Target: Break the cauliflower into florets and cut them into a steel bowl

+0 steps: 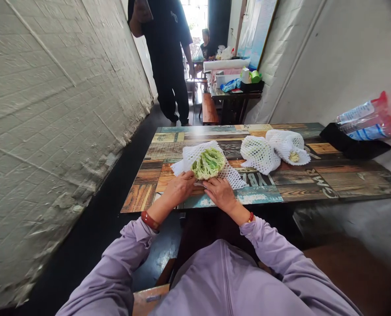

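Note:
A pale green cauliflower (208, 164) lies stem side up near the table's front edge, partly inside a white foam net (195, 152). At its lower left, my left hand (179, 188) has its fingers curled and closed on the edge of the head. From the lower right, my right hand (222, 193) grips the near rim, with some fingertips hidden beneath it. Another stretch of flat foam netting (235, 176) spreads out by my right hand. Farther right sit a netted bundle (260, 154) and a second one (290, 148) with a pale floret end showing.
The wood-patterned table (363, 180) carries a black tray (353, 142) with plastic-wrapped packages at right. A person (165, 48) in dark clothes stands beyond the table; another sits farther back. A bench (210, 109) and a cluttered table are behind. A white brick wall (51, 109) runs along the left.

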{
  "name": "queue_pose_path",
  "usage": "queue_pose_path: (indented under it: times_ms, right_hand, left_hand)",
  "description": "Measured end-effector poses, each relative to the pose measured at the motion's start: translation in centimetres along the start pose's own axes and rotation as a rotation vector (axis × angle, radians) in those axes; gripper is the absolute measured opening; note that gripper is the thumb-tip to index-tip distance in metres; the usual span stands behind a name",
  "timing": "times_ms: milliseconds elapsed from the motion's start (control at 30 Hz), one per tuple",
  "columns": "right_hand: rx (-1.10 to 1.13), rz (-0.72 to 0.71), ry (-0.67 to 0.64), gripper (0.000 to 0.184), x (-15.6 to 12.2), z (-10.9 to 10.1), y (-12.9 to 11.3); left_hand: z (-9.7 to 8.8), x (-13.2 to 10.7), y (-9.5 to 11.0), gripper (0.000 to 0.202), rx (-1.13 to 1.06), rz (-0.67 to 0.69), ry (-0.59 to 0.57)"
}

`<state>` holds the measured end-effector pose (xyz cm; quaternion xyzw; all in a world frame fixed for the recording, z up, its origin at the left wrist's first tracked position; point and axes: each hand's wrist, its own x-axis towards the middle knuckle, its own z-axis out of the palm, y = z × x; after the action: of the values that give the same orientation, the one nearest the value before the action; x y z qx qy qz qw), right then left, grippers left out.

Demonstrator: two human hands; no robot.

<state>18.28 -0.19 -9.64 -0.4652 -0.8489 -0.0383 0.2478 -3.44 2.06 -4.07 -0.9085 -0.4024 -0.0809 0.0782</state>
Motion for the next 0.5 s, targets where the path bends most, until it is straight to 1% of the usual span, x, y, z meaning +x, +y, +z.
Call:
queue_pose_path:
  times_ms: [67, 167, 333, 500]
  right_hand:
    - [0.006, -0.003, 0.008, 0.025, 0.0, -0.1, 0.0]
    - [0.027, -0.013, 0.035, 0.023, 0.0, 0.0, 0.1]
    - [0.093, -0.062, 0.066, 0.023, -0.2, 0.8, 0.5]
    - [0.09, -0.058, -0.022, 0.031, -0.1, 0.7, 0.3]
  left_hand:
    - [-0.4, -0.1, 0.1, 0.021, -0.039, 0.014, -0.018]
    - [-1.0, 0.1, 0.2, 0.022, -0.074, -0.006, -0.053]
    - [-1.6, 0.6, 0.5, 0.022, -0.018, -0.024, -0.106]
    - [-1.7, 0.6, 0.6, 0.026, 0.014, 0.004, -0.147]
